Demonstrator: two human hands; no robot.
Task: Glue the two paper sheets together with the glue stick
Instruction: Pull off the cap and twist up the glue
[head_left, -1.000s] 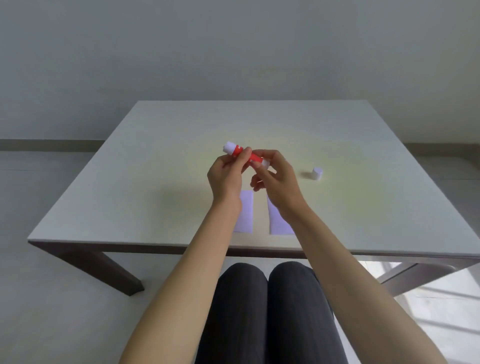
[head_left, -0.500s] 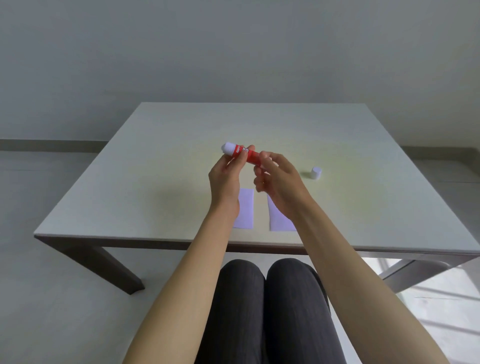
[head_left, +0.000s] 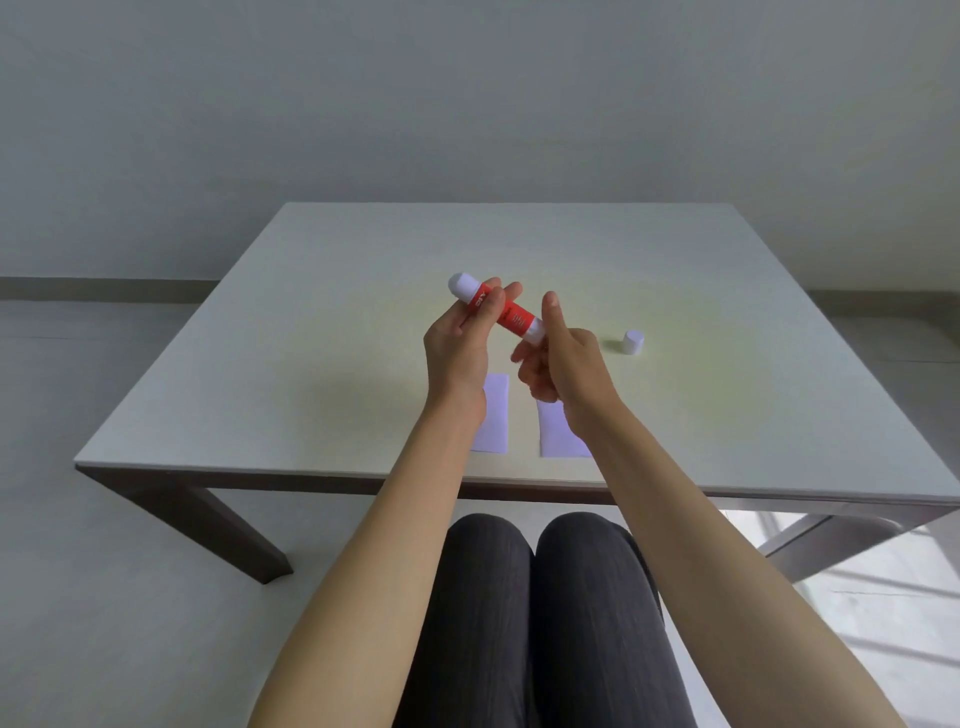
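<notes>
I hold a red glue stick (head_left: 511, 316) with white ends tilted above the table. My left hand (head_left: 460, 345) grips its upper red body. My right hand (head_left: 563, 358) pinches its lower white end with the fingers, thumb raised. The stick's upper left end shows a rounded white tip. Its white cap (head_left: 632, 342) stands on the table to the right of my hands. Two pale lilac paper sheets lie side by side near the table's front edge: the left sheet (head_left: 493, 415) and the right sheet (head_left: 558, 434), both partly hidden by my wrists.
The white square table (head_left: 311, 338) stands before a plain wall. My knees in dark trousers show under its front edge.
My right thumb has lifted off the glue stick and more of its red body shows. The stick stays tilted at about the same place between both hands.
</notes>
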